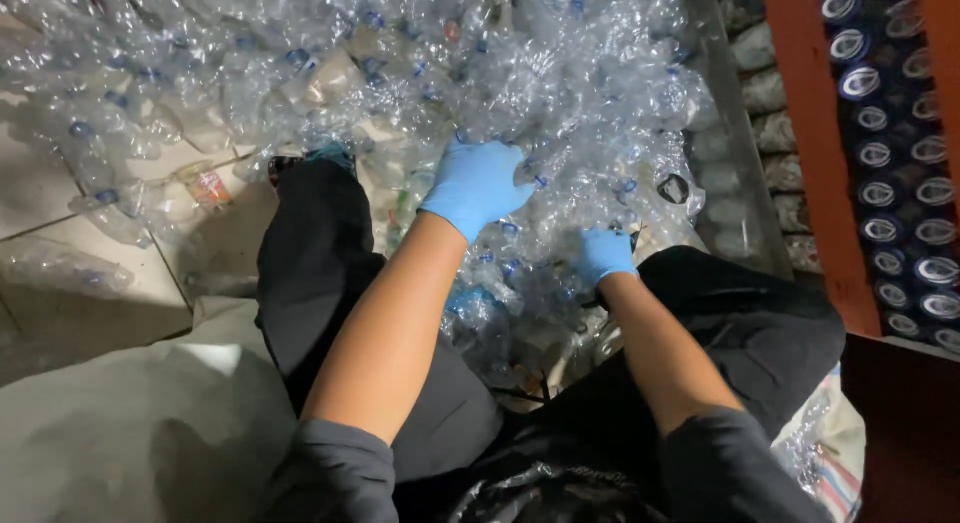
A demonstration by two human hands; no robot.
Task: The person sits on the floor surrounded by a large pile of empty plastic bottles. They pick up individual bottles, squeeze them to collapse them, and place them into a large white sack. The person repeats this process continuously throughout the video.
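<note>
Tiled floor (40, 198), crinkled clear plastic bottles (590, 93) under gloved hands (478, 183).

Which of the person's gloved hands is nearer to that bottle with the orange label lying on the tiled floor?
The left hand. It rests on the pile of clear bottles, to the right of the orange-labelled bottle. The right hand is farther right and lower, dug into the pile.

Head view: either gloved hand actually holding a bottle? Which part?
Cannot tell. Left hand lies spread on the pile of clear plastic bottles; right hand is dug into it, fingers hidden.
</note>
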